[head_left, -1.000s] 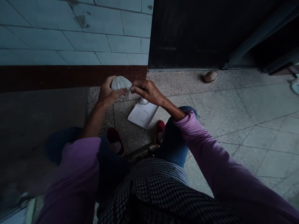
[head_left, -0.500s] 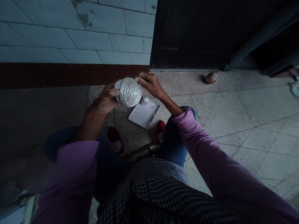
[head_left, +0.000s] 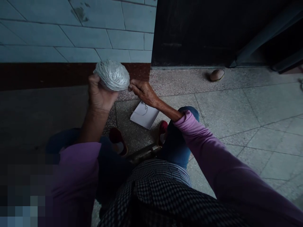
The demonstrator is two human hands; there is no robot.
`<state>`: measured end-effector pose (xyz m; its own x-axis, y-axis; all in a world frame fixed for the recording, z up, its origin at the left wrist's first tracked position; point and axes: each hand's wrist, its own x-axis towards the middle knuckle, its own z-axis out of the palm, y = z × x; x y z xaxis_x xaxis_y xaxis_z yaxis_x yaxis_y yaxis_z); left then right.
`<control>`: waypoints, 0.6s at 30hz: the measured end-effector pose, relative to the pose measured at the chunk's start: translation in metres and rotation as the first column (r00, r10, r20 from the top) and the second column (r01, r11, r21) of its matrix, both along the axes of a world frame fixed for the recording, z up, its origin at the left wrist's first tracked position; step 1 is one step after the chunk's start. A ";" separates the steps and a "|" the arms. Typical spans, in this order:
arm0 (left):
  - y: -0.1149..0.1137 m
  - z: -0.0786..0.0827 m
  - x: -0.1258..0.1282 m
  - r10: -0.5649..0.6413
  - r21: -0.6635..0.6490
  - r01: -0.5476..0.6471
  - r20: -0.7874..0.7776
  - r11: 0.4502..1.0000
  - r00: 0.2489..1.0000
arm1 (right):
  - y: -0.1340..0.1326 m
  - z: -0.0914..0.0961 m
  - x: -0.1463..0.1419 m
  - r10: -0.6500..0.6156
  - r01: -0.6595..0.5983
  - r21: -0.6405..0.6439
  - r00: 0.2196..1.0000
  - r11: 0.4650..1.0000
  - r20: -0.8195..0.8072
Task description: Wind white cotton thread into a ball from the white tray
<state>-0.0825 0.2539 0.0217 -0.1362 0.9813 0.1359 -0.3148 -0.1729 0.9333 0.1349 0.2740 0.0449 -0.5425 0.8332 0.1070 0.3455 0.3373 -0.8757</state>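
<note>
A big ball of shiny whitish twine (head_left: 113,75) is held up in front of the wall's dark base. My left hand (head_left: 100,93) grips it from below and the left, its thumb against the near side. At the ball's lower right edge, my right hand (head_left: 143,91) is closed in a pinch on the twine's strand; the fingertips are too dark to show it clearly. Beneath the right hand, a loose length of strand (head_left: 146,108) curls over a shallow white box or lid (head_left: 143,119) on the floor.
Below are my knees (head_left: 189,115), two red shoes (head_left: 115,137) and a checked apron (head_left: 161,176). A tiled wall (head_left: 82,34) and a dark door (head_left: 189,34) stand ahead. A rounded brownish object (head_left: 216,75) lies by the door on the stone-tiled floor (head_left: 224,107).
The ball has moved up and left and turned in my left hand, which now sits more beneath it. My right hand has shifted left and slightly down. The small ball near the box no longer shows.
</note>
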 end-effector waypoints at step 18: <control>0.003 0.052 -0.138 0.491 -0.163 -0.465 0.214 0.870 0.844 | -0.005 0.014 0.249 -0.215 0.196 0.138 0.966 0.971 0.145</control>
